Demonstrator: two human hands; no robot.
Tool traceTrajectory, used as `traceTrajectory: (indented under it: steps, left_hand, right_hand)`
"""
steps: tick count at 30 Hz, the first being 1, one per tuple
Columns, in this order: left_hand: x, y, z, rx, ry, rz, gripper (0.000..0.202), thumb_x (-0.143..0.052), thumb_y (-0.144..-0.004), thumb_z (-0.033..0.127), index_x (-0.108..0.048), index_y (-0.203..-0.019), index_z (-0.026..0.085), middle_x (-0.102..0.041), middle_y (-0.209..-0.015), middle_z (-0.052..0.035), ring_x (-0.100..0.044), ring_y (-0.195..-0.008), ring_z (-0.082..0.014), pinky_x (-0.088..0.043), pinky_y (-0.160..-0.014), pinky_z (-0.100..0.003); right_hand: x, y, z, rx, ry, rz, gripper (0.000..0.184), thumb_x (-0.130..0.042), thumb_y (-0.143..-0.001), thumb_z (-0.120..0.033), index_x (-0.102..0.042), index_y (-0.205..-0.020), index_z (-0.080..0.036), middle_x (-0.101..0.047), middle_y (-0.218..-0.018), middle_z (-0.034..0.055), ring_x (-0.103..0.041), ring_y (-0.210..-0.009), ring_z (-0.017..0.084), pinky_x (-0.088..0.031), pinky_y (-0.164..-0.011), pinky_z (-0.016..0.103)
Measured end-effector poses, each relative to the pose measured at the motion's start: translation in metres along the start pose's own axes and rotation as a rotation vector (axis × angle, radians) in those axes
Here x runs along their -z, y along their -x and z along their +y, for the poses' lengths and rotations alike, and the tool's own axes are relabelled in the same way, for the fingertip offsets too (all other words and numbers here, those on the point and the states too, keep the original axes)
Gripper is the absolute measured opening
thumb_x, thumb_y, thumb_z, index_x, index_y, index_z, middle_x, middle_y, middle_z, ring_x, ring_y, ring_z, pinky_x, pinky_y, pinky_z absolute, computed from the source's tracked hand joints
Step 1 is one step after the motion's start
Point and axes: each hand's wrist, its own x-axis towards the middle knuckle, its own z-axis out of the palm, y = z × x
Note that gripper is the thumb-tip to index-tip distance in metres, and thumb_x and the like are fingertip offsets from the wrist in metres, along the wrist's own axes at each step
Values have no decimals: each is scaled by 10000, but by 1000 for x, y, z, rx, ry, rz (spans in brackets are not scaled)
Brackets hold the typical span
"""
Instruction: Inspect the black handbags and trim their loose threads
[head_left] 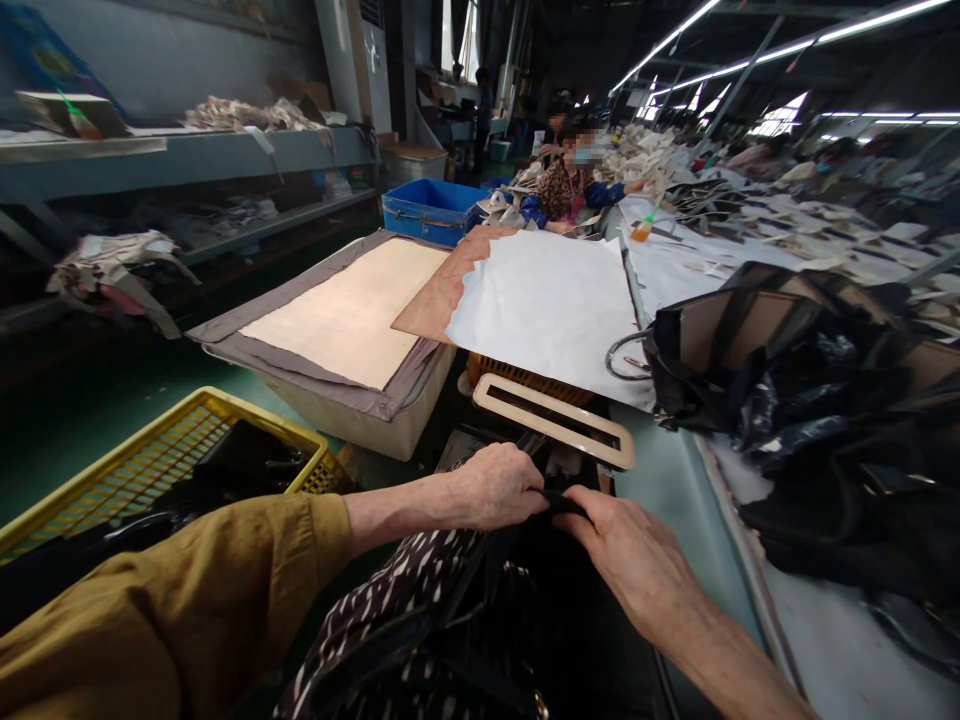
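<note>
Low in the middle of the head view, a black bag (570,610) rests on my lap, over patterned cloth (397,570). My left hand (499,487) is closed on the bag's black upper edge, its fingers curled. Close beside it, my right hand (634,555) pinches the same dark edge between thumb and fingers. The fingertips of both hands are partly hidden. Just beyond them is a long, pale frame (625,450) with rounded ends and a dark slot. A black strap (405,640) loops over my lap at the bottom.
Left stands a yellow basket (210,400) holding black items. Ahead, a pale tub (390,435) bears sheet material, with a white sheet (547,300) beside it. Black bags (825,400) crowd the bench on the right. A blue bin (427,210) and a co-worker (562,190) are farther off.
</note>
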Motion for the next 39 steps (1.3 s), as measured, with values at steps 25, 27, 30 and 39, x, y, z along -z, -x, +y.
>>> traceTrajectory:
  steps: [25,27,30,39]
  left_hand:
    - [15,113,0,284,683,196,292,-400,-775,264,-578,-974,144,-570,-802,5,-467,-696,-112,-354,-617,-206]
    - [20,113,-1,292,577,251,275,-376,-761,249,-609,-853,135,-526,-695,16,-427,-630,-104,-314,-556,-209]
    - [27,106,-8,316,463,321,276,-362,-710,215,-621,-757,134,-488,-622,19,-412,-586,-100,-278,-513,-216]
    - [77,62,-58,413,395,182,275,-457,-650,373,-627,-686,160,-475,-554,15,-408,-488,-101,-274,-426,-218]
  right_hand:
    - [26,-56,-21,136,106,177,206,-429,-841,-254,-616,-769,-206,-656,-749,58,-590,-791,221,-355,-674,288]
    - [30,-57,-25,140,132,183,209,-423,-843,-265,-619,-786,-222,-657,-750,47,-592,-784,209,-349,-663,278]
    - [34,-58,-29,135,176,208,205,-419,-841,-272,-615,-802,-226,-659,-768,55,-593,-795,209,-340,-657,278]
    - [57,-60,-45,108,239,287,229,-397,-830,-257,-587,-717,-197,-650,-748,80,-595,-790,212,-323,-606,276]
